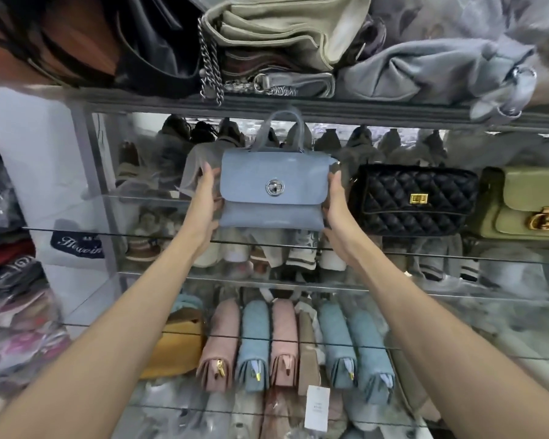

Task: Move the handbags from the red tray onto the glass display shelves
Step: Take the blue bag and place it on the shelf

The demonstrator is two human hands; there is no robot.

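Two hands share the load: the left hand (205, 201) clasps the left end of the blue bag (271, 191) and the right hand (336, 204) the right end, thumbs at the front edges and fingers wrapped out of sight behind. The bag sits mid-frame, upright, handle up and clasp facing the camera, at the level of the glass shelf (108, 233); whether its base touches the glass I cannot tell. Its long axis runs left to right, along the shelf's front edge, and neither hand is nearer. The right hand is wedged between it and the black bag (415, 201), with a green bag (530, 207) further right, so any sideways shift probably has to go left.
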